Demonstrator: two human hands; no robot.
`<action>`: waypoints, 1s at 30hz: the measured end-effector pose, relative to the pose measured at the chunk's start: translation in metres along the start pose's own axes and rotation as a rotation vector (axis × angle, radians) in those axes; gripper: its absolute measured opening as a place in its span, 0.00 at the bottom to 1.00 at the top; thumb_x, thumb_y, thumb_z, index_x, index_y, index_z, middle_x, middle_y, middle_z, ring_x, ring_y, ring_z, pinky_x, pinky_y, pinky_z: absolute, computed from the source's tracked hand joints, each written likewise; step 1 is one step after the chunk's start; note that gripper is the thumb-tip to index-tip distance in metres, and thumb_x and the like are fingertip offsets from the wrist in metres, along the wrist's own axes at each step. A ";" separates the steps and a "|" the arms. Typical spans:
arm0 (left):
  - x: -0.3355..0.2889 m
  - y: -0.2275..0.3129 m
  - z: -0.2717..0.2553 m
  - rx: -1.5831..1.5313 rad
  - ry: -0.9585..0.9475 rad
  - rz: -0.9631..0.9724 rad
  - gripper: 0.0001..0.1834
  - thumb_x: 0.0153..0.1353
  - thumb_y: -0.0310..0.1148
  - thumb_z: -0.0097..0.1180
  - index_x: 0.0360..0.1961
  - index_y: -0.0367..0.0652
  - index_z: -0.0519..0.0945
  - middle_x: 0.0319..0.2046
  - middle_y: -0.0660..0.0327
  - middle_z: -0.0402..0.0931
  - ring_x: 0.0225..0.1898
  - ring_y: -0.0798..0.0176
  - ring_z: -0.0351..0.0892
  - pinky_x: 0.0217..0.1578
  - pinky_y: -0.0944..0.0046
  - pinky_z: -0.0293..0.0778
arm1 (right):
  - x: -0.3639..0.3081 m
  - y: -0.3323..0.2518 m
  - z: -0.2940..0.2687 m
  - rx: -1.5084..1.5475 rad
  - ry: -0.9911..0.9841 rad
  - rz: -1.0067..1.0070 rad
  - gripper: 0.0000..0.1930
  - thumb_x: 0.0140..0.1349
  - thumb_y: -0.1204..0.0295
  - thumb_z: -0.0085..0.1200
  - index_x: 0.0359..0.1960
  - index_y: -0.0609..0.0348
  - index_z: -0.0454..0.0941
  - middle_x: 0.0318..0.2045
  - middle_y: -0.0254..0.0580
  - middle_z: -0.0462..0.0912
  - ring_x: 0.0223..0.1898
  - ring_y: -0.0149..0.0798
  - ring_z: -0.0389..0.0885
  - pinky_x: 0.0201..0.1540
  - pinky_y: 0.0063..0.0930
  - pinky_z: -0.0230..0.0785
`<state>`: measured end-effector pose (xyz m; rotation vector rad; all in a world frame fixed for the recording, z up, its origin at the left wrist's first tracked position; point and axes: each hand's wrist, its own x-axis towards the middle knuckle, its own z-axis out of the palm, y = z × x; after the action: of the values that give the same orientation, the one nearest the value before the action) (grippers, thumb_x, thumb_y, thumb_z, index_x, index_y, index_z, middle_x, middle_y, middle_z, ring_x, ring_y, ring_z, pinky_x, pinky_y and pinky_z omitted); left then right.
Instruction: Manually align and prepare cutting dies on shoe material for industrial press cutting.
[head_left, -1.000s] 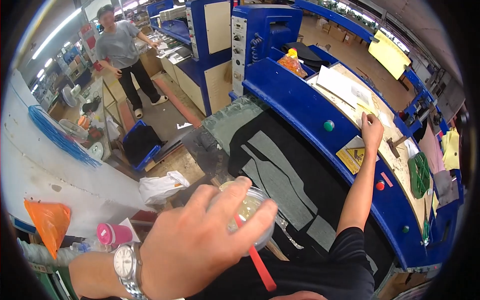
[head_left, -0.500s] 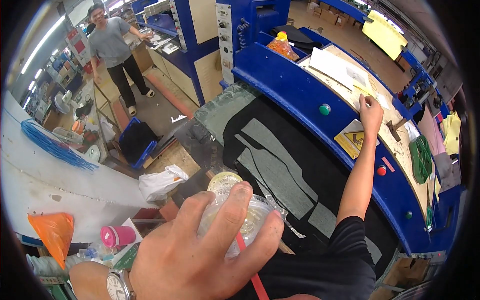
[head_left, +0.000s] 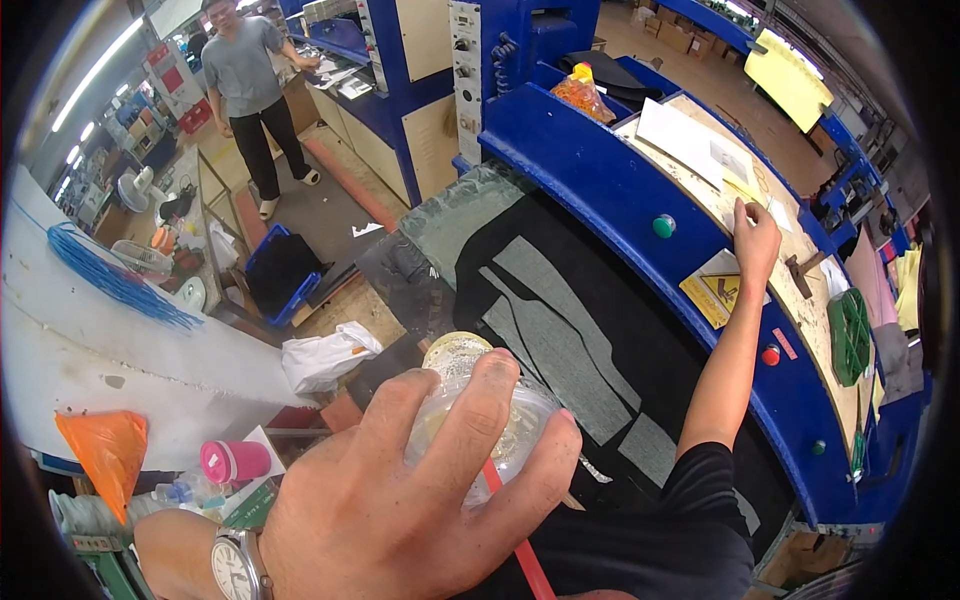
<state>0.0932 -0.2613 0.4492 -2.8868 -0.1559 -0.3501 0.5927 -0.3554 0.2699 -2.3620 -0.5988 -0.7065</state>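
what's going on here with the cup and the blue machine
The person's left hand is wrapped around a clear plastic cup with a red straw, held close under the camera. Their right hand rests on the wooden top of a blue machine. Grey cut pieces lie on its dark bed. Another person stands at a bench further back.

I see a clear plastic cup [head_left: 480,420] with a red straw [head_left: 520,550], a blue machine frame [head_left: 620,190], grey pieces [head_left: 560,340] on black matting, possibly a pink cup [head_left: 232,461].
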 end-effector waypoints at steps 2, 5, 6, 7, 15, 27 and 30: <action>0.001 0.001 0.000 0.012 -0.001 -0.002 0.30 0.48 0.26 0.62 0.55 0.63 0.75 0.58 0.59 0.70 0.48 0.55 0.77 0.33 0.65 0.83 | 0.000 0.001 0.000 -0.001 0.007 0.000 0.21 0.66 0.56 0.56 0.43 0.65 0.85 0.42 0.57 0.86 0.46 0.54 0.85 0.53 0.40 0.74; 0.001 0.002 0.006 -0.028 0.005 -0.023 0.29 0.48 0.26 0.63 0.54 0.62 0.76 0.57 0.56 0.71 0.47 0.55 0.78 0.33 0.64 0.83 | 0.001 0.003 0.000 -0.005 0.007 0.001 0.21 0.66 0.56 0.56 0.44 0.64 0.85 0.42 0.57 0.86 0.47 0.54 0.85 0.53 0.40 0.74; 0.001 0.002 0.012 -0.076 0.013 -0.039 0.29 0.48 0.26 0.64 0.53 0.61 0.78 0.56 0.54 0.72 0.45 0.54 0.78 0.33 0.64 0.83 | 0.002 0.004 0.000 -0.011 0.001 0.004 0.21 0.66 0.56 0.56 0.44 0.64 0.85 0.42 0.57 0.86 0.47 0.54 0.85 0.53 0.40 0.73; 0.001 0.001 0.018 -0.125 0.019 -0.056 0.28 0.47 0.27 0.65 0.52 0.60 0.79 0.55 0.52 0.73 0.44 0.54 0.79 0.33 0.64 0.82 | 0.002 0.005 0.001 -0.009 0.001 0.001 0.21 0.66 0.56 0.56 0.44 0.64 0.85 0.42 0.57 0.86 0.47 0.54 0.85 0.53 0.40 0.73; 0.000 -0.007 0.029 -0.181 0.036 -0.091 0.25 0.48 0.28 0.65 0.51 0.58 0.81 0.52 0.47 0.75 0.41 0.53 0.81 0.30 0.65 0.81 | 0.005 -0.002 0.004 -0.005 -0.014 0.009 0.20 0.67 0.56 0.56 0.43 0.64 0.85 0.42 0.57 0.86 0.46 0.54 0.85 0.52 0.40 0.73; -0.026 -0.016 0.015 -0.253 -0.025 -0.202 0.23 0.52 0.31 0.61 0.52 0.55 0.81 0.51 0.46 0.76 0.41 0.50 0.80 0.34 0.63 0.80 | -0.004 0.011 -0.001 0.028 0.012 -0.021 0.20 0.66 0.57 0.56 0.40 0.66 0.85 0.38 0.59 0.86 0.44 0.57 0.85 0.49 0.40 0.73; -0.049 -0.017 0.010 -0.235 -0.055 -0.346 0.27 0.48 0.31 0.66 0.53 0.53 0.80 0.52 0.45 0.76 0.43 0.46 0.80 0.39 0.59 0.79 | 0.015 0.015 0.034 0.064 -0.048 -0.129 0.21 0.67 0.56 0.55 0.41 0.66 0.84 0.38 0.58 0.86 0.42 0.53 0.86 0.48 0.40 0.73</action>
<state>0.0456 -0.2461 0.4315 -3.0977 -0.6710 -0.3688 0.6238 -0.3400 0.2497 -2.3029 -0.7889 -0.6780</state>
